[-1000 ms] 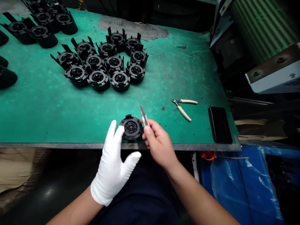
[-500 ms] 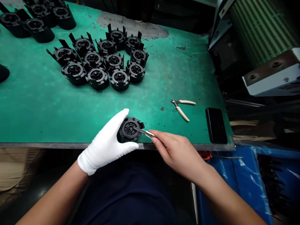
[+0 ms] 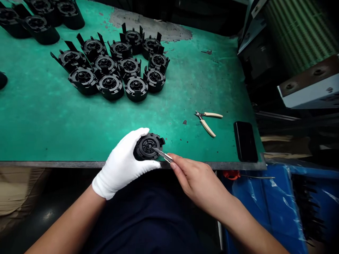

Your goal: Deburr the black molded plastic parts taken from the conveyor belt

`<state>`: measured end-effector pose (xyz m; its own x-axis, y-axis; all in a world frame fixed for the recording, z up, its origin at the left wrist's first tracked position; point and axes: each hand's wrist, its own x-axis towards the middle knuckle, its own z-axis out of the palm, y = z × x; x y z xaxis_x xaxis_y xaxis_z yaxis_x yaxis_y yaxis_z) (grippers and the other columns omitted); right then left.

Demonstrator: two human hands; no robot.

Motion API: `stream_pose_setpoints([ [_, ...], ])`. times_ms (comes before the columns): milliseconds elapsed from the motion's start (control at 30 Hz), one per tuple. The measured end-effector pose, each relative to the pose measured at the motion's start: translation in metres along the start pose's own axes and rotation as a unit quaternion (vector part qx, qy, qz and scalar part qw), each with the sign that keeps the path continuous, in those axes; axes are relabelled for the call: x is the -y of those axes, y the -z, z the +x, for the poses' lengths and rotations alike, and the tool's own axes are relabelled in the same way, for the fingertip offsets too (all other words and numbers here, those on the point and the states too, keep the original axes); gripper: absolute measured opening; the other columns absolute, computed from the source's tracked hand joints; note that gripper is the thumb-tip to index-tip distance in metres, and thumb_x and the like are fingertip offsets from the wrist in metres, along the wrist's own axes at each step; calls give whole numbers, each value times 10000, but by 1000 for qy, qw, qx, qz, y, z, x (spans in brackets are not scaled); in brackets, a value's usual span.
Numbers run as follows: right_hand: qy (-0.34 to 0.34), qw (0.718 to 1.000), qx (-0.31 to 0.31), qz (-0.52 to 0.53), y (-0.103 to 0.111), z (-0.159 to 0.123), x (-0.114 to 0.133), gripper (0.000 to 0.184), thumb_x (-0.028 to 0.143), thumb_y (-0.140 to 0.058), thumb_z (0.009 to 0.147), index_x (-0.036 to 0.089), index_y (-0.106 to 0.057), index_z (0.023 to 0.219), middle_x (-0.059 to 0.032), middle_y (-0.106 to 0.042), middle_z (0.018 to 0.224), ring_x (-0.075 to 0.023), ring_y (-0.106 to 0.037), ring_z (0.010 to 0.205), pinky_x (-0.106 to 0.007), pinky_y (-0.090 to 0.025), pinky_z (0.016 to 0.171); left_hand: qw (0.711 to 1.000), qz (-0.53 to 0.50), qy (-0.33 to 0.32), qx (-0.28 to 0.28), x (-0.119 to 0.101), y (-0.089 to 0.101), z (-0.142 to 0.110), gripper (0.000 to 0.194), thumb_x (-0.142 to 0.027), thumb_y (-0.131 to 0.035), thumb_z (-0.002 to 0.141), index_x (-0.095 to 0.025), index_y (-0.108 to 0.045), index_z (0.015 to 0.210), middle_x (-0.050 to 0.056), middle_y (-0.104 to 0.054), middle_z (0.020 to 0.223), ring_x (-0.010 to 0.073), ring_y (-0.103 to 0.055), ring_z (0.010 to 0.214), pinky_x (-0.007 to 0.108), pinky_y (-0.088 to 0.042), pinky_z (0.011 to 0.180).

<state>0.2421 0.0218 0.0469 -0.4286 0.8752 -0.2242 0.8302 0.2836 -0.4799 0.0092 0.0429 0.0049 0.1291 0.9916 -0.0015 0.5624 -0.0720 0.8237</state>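
My left hand (image 3: pixel 125 160), in a white glove, is wrapped round the left side of a round black plastic part (image 3: pixel 148 145) at the table's front edge. The part's ribbed face is turned up, and a small tab sticks out at its right. My bare right hand (image 3: pixel 194 173) grips a slim metal craft knife (image 3: pixel 163 154) between thumb and fingers. Its blade points left and reaches over the middle of the part's face; whether it touches there is hard to see.
Several like black parts (image 3: pixel 108 83) stand grouped at the back left of the green table (image 3: pixel 66 130). Cream-handled side cutters (image 3: pixel 208 123) lie half-spread to the right, beside a black phone (image 3: pixel 245 141). A blue bin (image 3: pixel 267 197) holding black pieces stands below at the right.
The knife tip has shifted slightly right and down from the part's centre. My left hand has moved a little right, its thumb and fingers closer about the part.
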Motion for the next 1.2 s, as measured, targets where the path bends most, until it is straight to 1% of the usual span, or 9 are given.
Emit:
stream_pose_setpoints([
  [100, -9, 1000, -6, 17, -6, -3, 3, 382, 272, -418, 1081, 184, -617, 1395, -78, -751, 1233, -247, -746, 1029, -400, -604, 925, 1000, 7, 3, -18, 0, -4, -4, 931, -593, -890, 664, -261, -496, 1439, 47, -598, 1443, 260, -600, 1312, 396, -450, 1192],
  [200, -8, 999, 6, 43, -14, -7, 7, 390, 264, -416, 1078, 173, -616, 1401, -86, -760, 1200, -244, -745, 1030, -389, -599, 938, 999, 5, 9, -34, -1, -9, -7, 884, -576, -873, 703, -265, -495, 1439, 39, -596, 1448, 248, -595, 1321, 375, -451, 1191],
  [300, -5, 998, 11, 63, -19, -10, 7, 393, 271, -419, 1079, 173, -622, 1401, -85, -751, 1227, -239, -732, 1076, -379, -576, 986, 999, -2, 14, -40, -2, -14, -10, 861, -574, -862, 719, -273, -495, 1438, 40, -586, 1461, 256, -586, 1334, 394, -448, 1196],
  [367, -10, 996, 3, 84, -17, -12, 3, 377, 286, -431, 1081, 210, -633, 1390, -61, -740, 1257, -220, -715, 1109, -356, -558, 1004, 999, -6, 19, -49, -2, -19, -12, 863, -566, -863, 723, -274, -486, 1442, 50, -586, 1456, 264, -587, 1333, 413, -456, 1190],
  [467, -22, 993, -29, 108, -7, -11, -7, 360, 326, -444, 1087, 280, -626, 1394, -23, -732, 1242, -186, -690, 1096, -318, -541, 969, 997, -8, 10, -75, -2, -25, -16, 858, -541, -870, 728, -254, -478, 1435, 80, -581, 1443, 275, -582, 1333, 439, -464, 1178],
  [600, -19, 997, -47, 62, 2, -1, -17, 356, 373, -441, 1091, 303, -646, 1374, -18, -743, 1022, -182, -657, 927, -320, -513, 851, 995, 2, -14, -103, 0, -31, -19, 840, -507, -879, 729, -234, -477, 1415, 107, -569, 1427, 283, -568, 1335, 465, -465, 1170],
  [700, -3, 999, -46, 1, 1, 9, -20, 352, 377, -457, 1086, 293, -666, 1356, -13, -716, 892, -188, -615, 842, -327, -471, 786, 995, 0, -15, -102, 2, -33, -19, 847, -510, -877, 732, -235, -468, 1421, 111, -572, 1421, 284, -578, 1324, 472, -475, 1162],
  [933, 9, 994, -69, -84, 0, 12, -21, 364, 376, -450, 1085, 286, -665, 1366, -27, -695, 876, -203, -574, 813, -335, -399, 736, 994, 20, -17, -107, 3, -35, -19, 904, -529, -868, 733, -240, -430, 1469, 114, -587, 1417, 293, -608, 1293, 477, -504, 1134],
  [1200, 14, 996, -63, -58, 0, 10, -21, 352, 356, -463, 1085, 272, -666, 1359, -27, -689, 881, -190, -583, 813, -323, -417, 756, 991, 43, -49, -116, 5, -37, -19, 873, -521, -853, 755, -226, -431, 1461, 126, -561, 1462, 297, -598, 1311, 473, -514, 1128],
])
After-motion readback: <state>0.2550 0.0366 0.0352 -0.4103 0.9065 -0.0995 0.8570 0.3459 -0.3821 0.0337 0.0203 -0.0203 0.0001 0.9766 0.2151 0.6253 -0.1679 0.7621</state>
